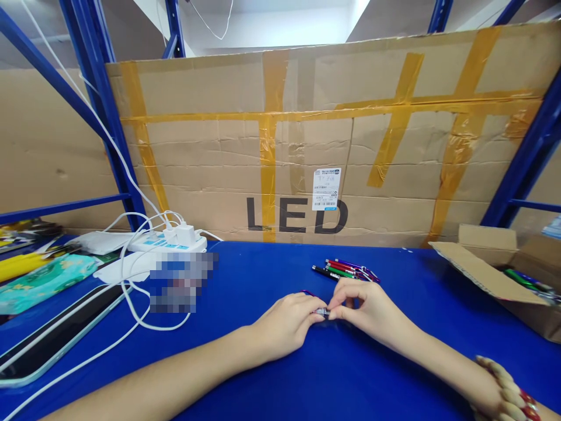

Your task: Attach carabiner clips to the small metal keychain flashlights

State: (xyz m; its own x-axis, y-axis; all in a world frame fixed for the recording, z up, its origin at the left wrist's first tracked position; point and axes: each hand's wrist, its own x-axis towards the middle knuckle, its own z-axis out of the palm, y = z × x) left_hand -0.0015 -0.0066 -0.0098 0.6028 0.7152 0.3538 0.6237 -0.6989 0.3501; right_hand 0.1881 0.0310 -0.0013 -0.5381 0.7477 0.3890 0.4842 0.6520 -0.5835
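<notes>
My left hand [289, 320] is closed around a pen [322, 312], and most of the barrel is hidden by the fingers. Its silver-grey end sticks out to the right, while a bit of purple-blue shows above the knuckles. At that silver end, the thumb and fingertips of my right hand [366, 307] are pinched together. Just behind my right hand lies a small bunch of pens [346, 269] in black, red, green and blue, partly covered by the hand.
A cardboard box [486, 275] with more pens [528, 283] stands at right. On the left are a power strip [182, 238] with white cables, a phone-like slab [56, 333] and a teal packet [50, 280]. A cardboard sheet [210, 164] marked LED closes off the back of the blue table [272, 386].
</notes>
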